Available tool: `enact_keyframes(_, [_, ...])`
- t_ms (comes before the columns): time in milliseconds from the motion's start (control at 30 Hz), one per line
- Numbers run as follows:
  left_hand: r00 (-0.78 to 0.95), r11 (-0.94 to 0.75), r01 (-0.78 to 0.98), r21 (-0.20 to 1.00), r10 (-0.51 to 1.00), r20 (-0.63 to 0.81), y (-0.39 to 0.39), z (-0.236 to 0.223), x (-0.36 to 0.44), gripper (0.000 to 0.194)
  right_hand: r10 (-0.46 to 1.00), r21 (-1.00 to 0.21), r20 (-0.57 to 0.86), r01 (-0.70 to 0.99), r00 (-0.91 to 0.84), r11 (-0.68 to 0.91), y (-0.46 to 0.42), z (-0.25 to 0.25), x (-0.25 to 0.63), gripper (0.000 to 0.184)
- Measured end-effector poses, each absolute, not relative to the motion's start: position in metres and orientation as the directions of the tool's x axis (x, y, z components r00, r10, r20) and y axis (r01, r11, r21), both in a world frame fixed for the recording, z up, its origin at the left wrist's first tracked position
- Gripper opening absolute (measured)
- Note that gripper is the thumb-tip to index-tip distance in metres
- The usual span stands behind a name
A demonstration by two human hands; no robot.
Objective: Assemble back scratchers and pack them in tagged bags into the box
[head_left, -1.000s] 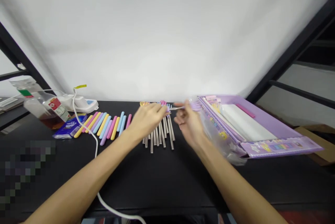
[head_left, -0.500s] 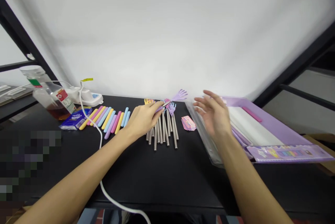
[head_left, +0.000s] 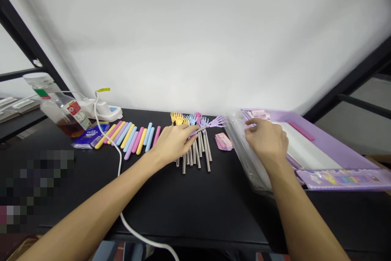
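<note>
My left hand (head_left: 174,143) is closed round a purple back scratcher (head_left: 217,121), whose hand-shaped head points right. Beneath it lies a group of back scratchers with metal rods (head_left: 208,153) and yellow, blue, pink and purple heads. My right hand (head_left: 266,139) is over the left side of a purple box (head_left: 328,130), its fingers curled; what they hold, if anything, is hidden. Clear plastic wrapping (head_left: 244,151) lies along the box's left side. Between my hands rests a small stack of pink cards (head_left: 224,141).
Coloured handle sticks (head_left: 131,143) lie in a row to the left. Beyond them are a blue packet (head_left: 91,136), a bottle with brown liquid (head_left: 69,114) and a white power strip (head_left: 106,112). A white cable (head_left: 122,208) runs across the black table (head_left: 195,208).
My right hand has moved right and its spread fingers have curled over the box. The purple back scratcher in my left hand has been lowered towards the others.
</note>
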State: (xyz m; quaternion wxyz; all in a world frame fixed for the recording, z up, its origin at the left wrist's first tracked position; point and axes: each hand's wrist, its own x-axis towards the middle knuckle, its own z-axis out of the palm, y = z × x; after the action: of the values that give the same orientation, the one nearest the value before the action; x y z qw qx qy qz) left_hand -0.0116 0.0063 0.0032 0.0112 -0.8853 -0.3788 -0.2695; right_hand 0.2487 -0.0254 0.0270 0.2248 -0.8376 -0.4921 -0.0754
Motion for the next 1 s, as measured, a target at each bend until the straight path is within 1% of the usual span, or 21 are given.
enact_keyframes(33, [0.566, -0.717, 0.666, 0.204, 0.665, 0.488, 0.006, 0.003, -0.011, 0.026, 0.798, -0.267, 0.332, 0.862, 0.503, -0.431, -0.028, 0.031, 0.246, 0.036])
enact_keyframes(233, [0.550, -0.735, 0.620, 0.275, 0.657, 0.516, 0.008, -0.001, -0.010, 0.030, 0.849, -0.193, 0.200, 0.869, 0.489, -0.455, -0.030, 0.032, 0.245, 0.043])
enact_keyframes(333, [0.544, -0.735, 0.614, 0.286, 0.657, 0.521, 0.008, -0.002, -0.011, 0.030, 0.832, -0.160, 0.217, 0.859, 0.511, -0.486, -0.029, 0.030, 0.248, 0.042])
enact_keyframes(400, [0.537, -0.736, 0.603, 0.308, 0.660, 0.526, 0.008, -0.002, -0.010, 0.030, 0.818, -0.179, 0.258, 0.858, 0.514, -0.482, -0.031, 0.033, 0.248, 0.041])
enact_keyframes(433, [0.526, -0.731, 0.589, 0.345, 0.670, 0.523, 0.008, -0.002, -0.009, 0.029, 0.810, -0.201, 0.286, 0.858, 0.512, -0.472, -0.032, 0.035, 0.247, 0.040])
enact_keyframes(467, [0.509, -0.716, 0.562, 0.414, 0.694, 0.509, 0.007, -0.002, -0.007, 0.028, 0.799, -0.230, 0.326, 0.862, 0.505, -0.451, -0.034, 0.037, 0.246, 0.039])
enact_keyframes(500, [0.489, -0.686, 0.508, 0.522, 0.728, 0.481, 0.006, -0.001, -0.005, 0.027, 0.784, -0.264, 0.383, 0.871, 0.488, -0.413, -0.035, 0.038, 0.243, 0.036])
enact_keyframes(533, [0.470, -0.629, 0.412, 0.659, 0.766, 0.438, 0.005, 0.001, -0.002, 0.027, 0.764, -0.297, 0.458, 0.888, 0.454, -0.350, -0.037, 0.039, 0.239, 0.033])
enact_keyframes(567, [0.463, -0.536, 0.271, 0.799, 0.801, 0.380, 0.004, 0.002, 0.000, 0.027, 0.739, -0.323, 0.543, 0.911, 0.399, -0.255, -0.038, 0.039, 0.233, 0.028])
enact_keyframes(600, [0.472, -0.406, 0.099, 0.908, 0.823, 0.316, 0.003, 0.004, 0.003, 0.027, 0.705, -0.337, 0.628, 0.932, 0.329, -0.135, -0.039, 0.038, 0.226, 0.023])
enact_keyframes(633, [0.497, -0.256, -0.074, 0.964, 0.828, 0.258, 0.001, 0.006, 0.005, 0.027, 0.665, -0.339, 0.703, 0.941, 0.252, 0.003, -0.040, 0.037, 0.217, 0.020])
enact_keyframes(667, [0.534, -0.112, -0.219, 0.969, 0.818, 0.216, 0.000, 0.008, 0.007, 0.026, 0.629, -0.334, 0.758, 0.931, 0.173, 0.145, -0.041, 0.034, 0.208, 0.017])
enact_keyframes(733, [0.600, 0.094, -0.392, 0.915, 0.780, 0.177, -0.004, 0.012, 0.009, 0.023, 0.619, -0.349, 0.785, 0.846, 0.028, 0.404, -0.042, 0.029, 0.190, 0.016])
enact_keyframes(767, [0.612, 0.149, -0.442, 0.885, 0.771, 0.176, -0.005, 0.013, 0.010, 0.021, 0.648, -0.387, 0.760, 0.775, -0.038, 0.499, -0.042, 0.027, 0.182, 0.017])
enact_keyframes(800, [0.606, 0.178, -0.482, 0.858, 0.775, 0.180, -0.006, 0.015, 0.010, 0.021, 0.688, -0.443, 0.719, 0.698, -0.099, 0.563, -0.042, 0.025, 0.175, 0.019])
enact_keyframes(833, [0.586, 0.191, -0.515, 0.836, 0.790, 0.181, -0.007, 0.016, 0.010, 0.020, 0.731, -0.511, 0.666, 0.624, -0.148, 0.591, -0.042, 0.023, 0.170, 0.021])
enact_keyframes(900, [0.536, 0.197, -0.557, 0.806, 0.827, 0.168, -0.009, 0.017, 0.011, 0.020, 0.806, -0.641, 0.561, 0.517, -0.191, 0.568, -0.041, 0.020, 0.163, 0.020])
enact_keyframes(933, [0.526, 0.205, -0.564, 0.800, 0.836, 0.157, -0.009, 0.016, 0.011, 0.020, 0.830, -0.685, 0.525, 0.485, -0.188, 0.543, -0.040, 0.019, 0.161, 0.017])
enact_keyframes(1000, [0.535, 0.233, -0.559, 0.796, 0.835, 0.131, -0.009, 0.016, 0.013, 0.022, 0.853, -0.730, 0.492, 0.451, -0.174, 0.513, -0.038, 0.016, 0.159, 0.016])
